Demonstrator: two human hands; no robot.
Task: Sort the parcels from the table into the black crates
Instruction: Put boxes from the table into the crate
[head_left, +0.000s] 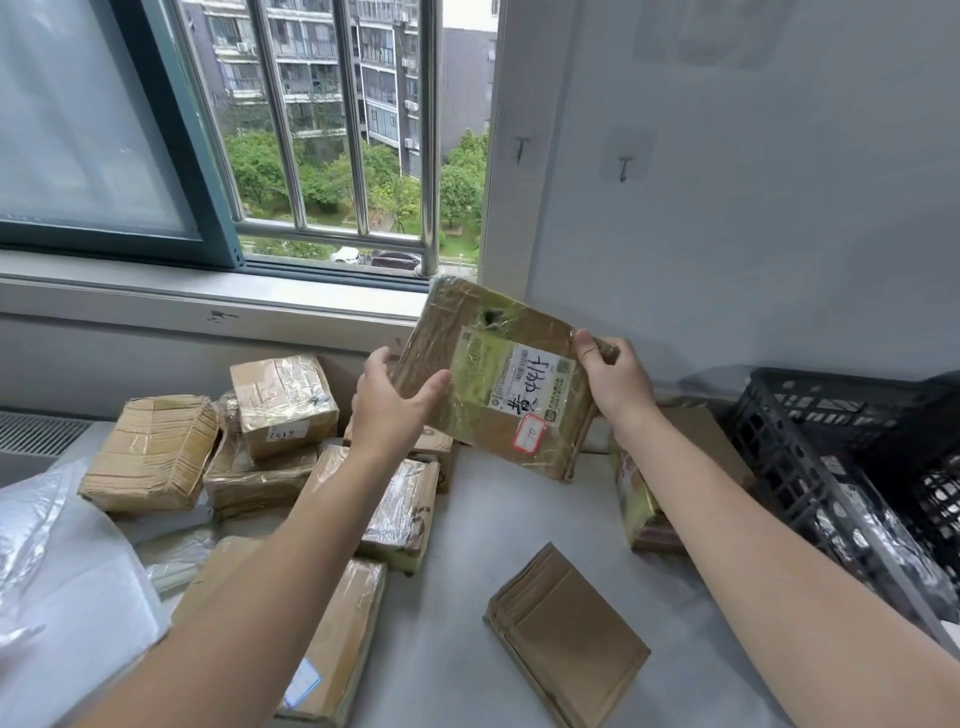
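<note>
Flat parcel up off the table, label facing me, long axis tilted top-left to bottom-right. My left hand pinches its left edge, my right hand grips the right edge. Black crates sit to my right, so the right hand's nearer; probably it leads. Other parcels lie left.

Soft daylight from the window, tape glare, wide-angle bending at edges.
</note>
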